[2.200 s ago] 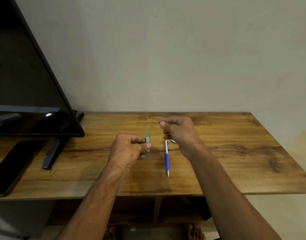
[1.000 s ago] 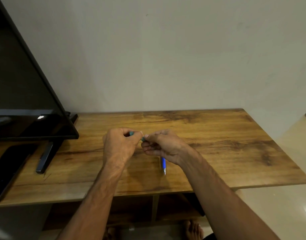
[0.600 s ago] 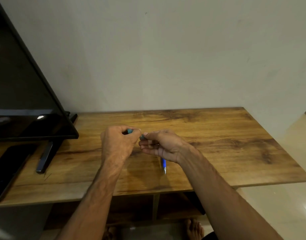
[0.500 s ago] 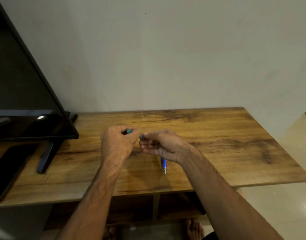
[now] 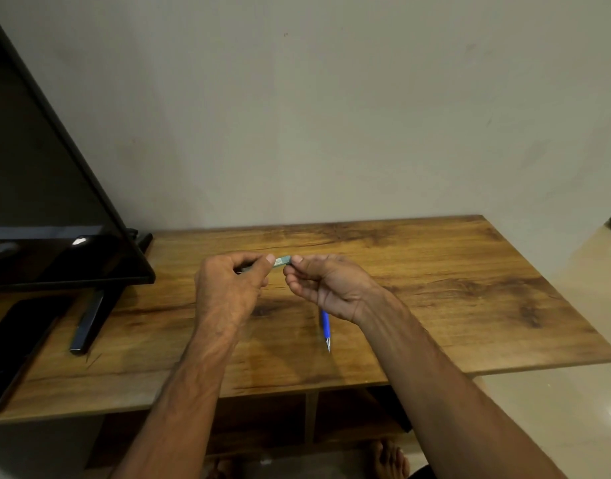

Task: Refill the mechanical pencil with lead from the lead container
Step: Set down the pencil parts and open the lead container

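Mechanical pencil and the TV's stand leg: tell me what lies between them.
In the head view, the left forearm crosses above the bare wooden table between the mechanical pencil and stand leg; nothing else lies there.

Head view: worn on the head, faces forward and down.
Nearness: close above the desk (image 5: 435, 271), wide-angle.

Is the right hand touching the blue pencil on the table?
Apart. In the head view the right hand is raised at the lead container, while the pencil lies on the table below the wrist.
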